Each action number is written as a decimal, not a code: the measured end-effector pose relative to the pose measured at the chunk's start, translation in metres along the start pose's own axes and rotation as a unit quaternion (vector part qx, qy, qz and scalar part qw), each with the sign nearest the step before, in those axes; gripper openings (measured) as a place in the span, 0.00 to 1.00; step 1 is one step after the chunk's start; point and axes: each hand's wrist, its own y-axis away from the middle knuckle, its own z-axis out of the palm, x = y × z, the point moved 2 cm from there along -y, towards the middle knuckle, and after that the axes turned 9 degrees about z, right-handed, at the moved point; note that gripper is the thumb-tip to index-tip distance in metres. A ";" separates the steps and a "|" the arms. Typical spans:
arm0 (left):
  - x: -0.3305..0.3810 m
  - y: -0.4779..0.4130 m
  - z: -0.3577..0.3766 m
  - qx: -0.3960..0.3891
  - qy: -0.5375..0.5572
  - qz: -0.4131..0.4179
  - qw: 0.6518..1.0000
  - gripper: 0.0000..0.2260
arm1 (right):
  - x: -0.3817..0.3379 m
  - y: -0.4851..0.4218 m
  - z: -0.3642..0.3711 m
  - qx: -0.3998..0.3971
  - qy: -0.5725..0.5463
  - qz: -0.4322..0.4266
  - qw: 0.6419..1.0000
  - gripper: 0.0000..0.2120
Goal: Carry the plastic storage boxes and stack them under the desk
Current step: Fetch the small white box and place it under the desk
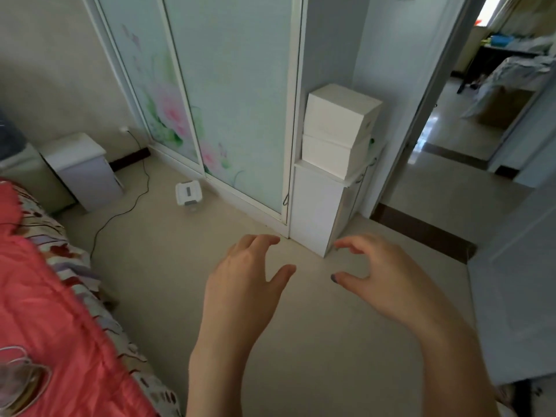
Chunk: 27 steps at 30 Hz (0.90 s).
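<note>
Two white storage boxes are stacked on a narrow white cabinet (316, 206) beside the sliding wardrobe. The upper box (340, 115) sits slightly askew on the lower box (331, 158). My left hand (243, 281) and my right hand (382, 275) are held out in front of me over the floor, below and short of the boxes. Both hands have relaxed, loosely spread fingers and hold nothing. No desk shows in this view.
A bed with a red quilt (45, 296) fills the left side. A small white bedside unit (81, 167), a black cable (126, 206) and a white scale (188, 192) lie along the floor. An open doorway (451, 130) leads right into another room.
</note>
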 end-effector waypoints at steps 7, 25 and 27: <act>-0.057 -0.041 -0.009 0.024 -0.041 -0.050 0.998 0.19 | -0.030 -0.079 0.027 -0.044 -0.017 -0.041 0.998 0.22; -0.184 -0.298 0.012 -0.002 -0.100 -0.203 0.974 0.25 | -0.121 -0.424 0.079 -0.194 0.010 -0.133 0.972 0.28; -0.187 -0.324 0.019 -0.023 -0.098 -0.222 0.970 0.26 | -0.126 -0.454 0.085 -0.257 0.034 -0.120 0.958 0.32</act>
